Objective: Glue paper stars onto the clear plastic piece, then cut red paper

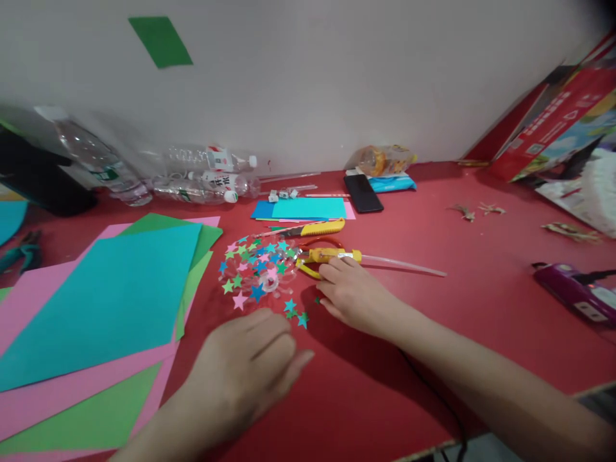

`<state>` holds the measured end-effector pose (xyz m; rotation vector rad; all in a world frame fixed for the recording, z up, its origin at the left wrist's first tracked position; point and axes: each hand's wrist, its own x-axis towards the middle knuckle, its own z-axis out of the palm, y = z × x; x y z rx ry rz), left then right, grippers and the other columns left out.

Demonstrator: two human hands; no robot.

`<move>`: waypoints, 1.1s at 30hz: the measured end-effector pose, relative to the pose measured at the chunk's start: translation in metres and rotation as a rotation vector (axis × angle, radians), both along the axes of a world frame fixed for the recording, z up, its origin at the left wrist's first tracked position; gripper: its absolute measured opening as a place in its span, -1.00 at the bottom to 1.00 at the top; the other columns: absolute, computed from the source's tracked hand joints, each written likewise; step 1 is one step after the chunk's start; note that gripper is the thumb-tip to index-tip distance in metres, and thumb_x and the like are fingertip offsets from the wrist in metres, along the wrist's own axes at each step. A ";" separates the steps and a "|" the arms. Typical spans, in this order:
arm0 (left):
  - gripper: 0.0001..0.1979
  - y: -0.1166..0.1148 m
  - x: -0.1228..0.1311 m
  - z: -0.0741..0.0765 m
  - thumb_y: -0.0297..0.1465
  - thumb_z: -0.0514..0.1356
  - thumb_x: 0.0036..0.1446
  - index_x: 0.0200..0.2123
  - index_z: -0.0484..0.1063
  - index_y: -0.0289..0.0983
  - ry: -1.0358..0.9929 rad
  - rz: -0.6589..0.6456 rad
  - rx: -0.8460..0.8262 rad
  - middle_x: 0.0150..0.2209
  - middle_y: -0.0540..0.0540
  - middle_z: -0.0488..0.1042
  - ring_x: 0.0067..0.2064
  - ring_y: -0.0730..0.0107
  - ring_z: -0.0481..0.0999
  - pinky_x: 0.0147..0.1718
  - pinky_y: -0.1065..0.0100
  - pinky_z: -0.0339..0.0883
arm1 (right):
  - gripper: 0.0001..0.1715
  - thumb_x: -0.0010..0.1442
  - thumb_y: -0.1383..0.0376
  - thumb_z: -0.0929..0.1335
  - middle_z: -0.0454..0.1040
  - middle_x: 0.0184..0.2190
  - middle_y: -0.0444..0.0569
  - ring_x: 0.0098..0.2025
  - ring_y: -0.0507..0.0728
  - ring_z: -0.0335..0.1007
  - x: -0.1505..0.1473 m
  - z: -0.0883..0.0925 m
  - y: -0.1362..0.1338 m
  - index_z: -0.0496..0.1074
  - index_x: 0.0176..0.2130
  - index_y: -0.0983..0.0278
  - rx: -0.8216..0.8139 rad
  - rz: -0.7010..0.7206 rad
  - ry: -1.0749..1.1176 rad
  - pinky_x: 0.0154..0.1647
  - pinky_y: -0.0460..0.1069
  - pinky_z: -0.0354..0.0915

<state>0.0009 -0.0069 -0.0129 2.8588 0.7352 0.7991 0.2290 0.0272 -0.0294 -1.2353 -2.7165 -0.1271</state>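
My left hand [250,366] rests palm down on the red table [433,308], fingers loosely curled and pointing right, just below a scatter of small paper stars [257,273]. My right hand [349,292] lies beside the stars, its fingertips pressed down by one tiny green piece [317,299]; whether they pinch it is hidden. A clear plastic piece with a tape roll [269,281] sits among the stars. Yellow-handled scissors [320,256] and a yellow box cutter [320,228] lie just beyond my right hand.
Large cyan, pink and green paper sheets [106,301] cover the left. Empty plastic bottles [202,183] lie by the wall. A phone [363,192], small cyan sheets [305,208], a clear stick [404,264], a purple glue gun [575,292] and red boxes [553,122] sit farther back and right.
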 end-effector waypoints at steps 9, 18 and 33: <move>-0.70 -0.003 0.029 -0.011 -0.58 -0.01 0.24 -0.46 0.43 -0.31 0.269 0.013 0.137 -0.34 -0.24 0.56 -0.33 0.19 0.56 -0.36 0.20 0.51 | -0.78 0.29 0.39 0.29 0.43 -0.24 0.07 -0.09 0.23 0.24 0.006 0.009 0.000 0.49 -0.36 0.33 0.070 0.017 0.046 -0.06 0.13 0.13; -0.74 0.008 0.015 -0.017 -0.53 0.00 0.27 -0.25 0.51 -0.38 0.100 0.021 0.105 -0.17 -0.25 0.62 -0.14 0.16 0.60 -0.15 0.16 0.53 | -0.81 0.23 0.42 0.33 0.40 -0.33 0.02 -0.09 0.24 0.21 0.026 0.028 -0.009 0.48 -0.42 0.32 -0.090 0.096 -0.061 -0.04 0.15 0.11; -0.80 -0.003 0.013 -0.023 -0.48 0.05 0.26 -0.29 0.48 -0.28 0.004 0.113 -0.318 -0.35 -0.12 0.52 -0.30 0.32 0.50 -0.29 0.30 0.39 | -0.83 0.16 0.42 0.35 0.35 -0.41 -0.03 -0.22 0.21 0.19 0.014 0.016 -0.025 0.44 -0.47 0.30 -0.043 0.154 -0.123 0.01 0.20 0.15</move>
